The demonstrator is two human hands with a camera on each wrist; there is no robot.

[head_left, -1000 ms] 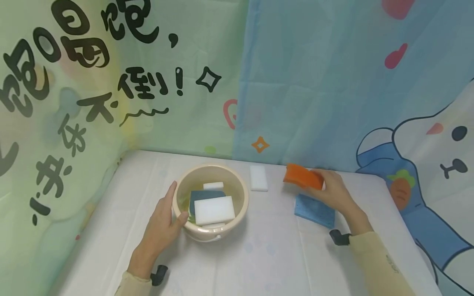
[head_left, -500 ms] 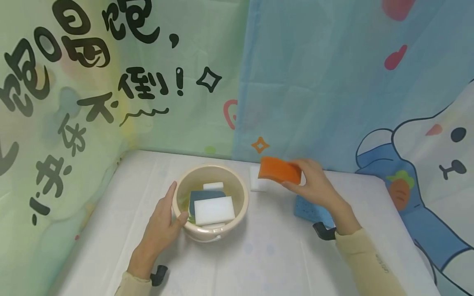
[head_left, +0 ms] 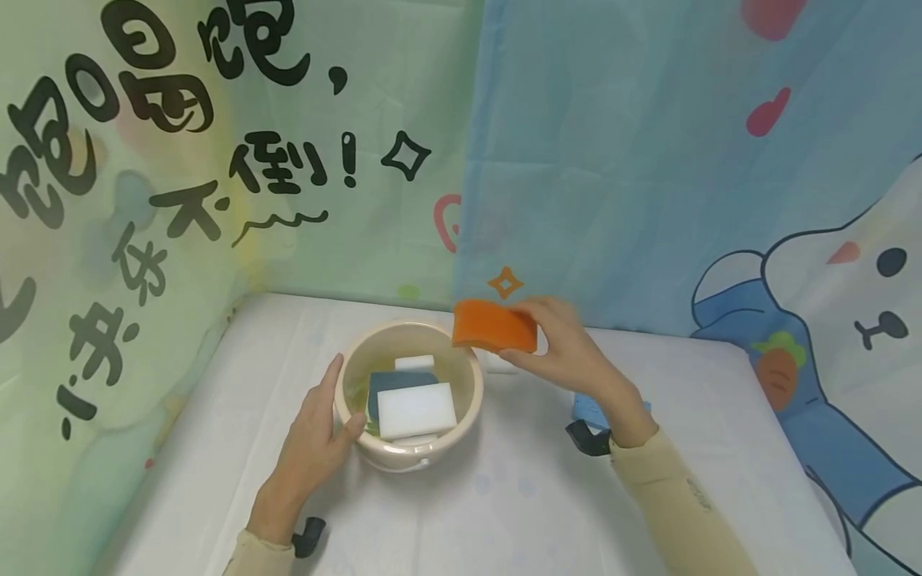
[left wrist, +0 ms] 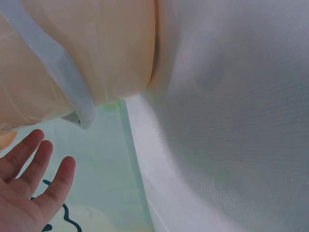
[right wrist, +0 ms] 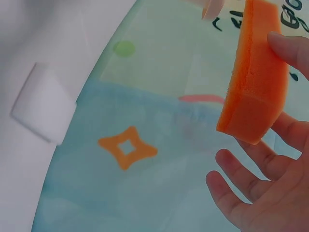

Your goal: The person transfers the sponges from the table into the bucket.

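In the head view my left hand rests along the left side of a cream bucket, thumb at the rim. The left wrist view shows several of its fingers extended beside the bucket's wall. My right hand pinches an orange sponge, raised at the bucket's back right rim and overlapping it from above. Thumb and fingers hold the sponge's sides in the right wrist view. Inside the bucket lie a white sponge, a dark blue-grey sponge and a smaller white piece.
A white block lies on the white-covered table right of the bucket, partly hidden by my right hand. Farther right, a blue sponge shows behind my right wrist. A printed curtain hangs along the table's back edge.
My right hand has carried the orange sponge leftward, from above the blue sponge to the bucket's back right rim. My left hand and the bucket have stayed in place.
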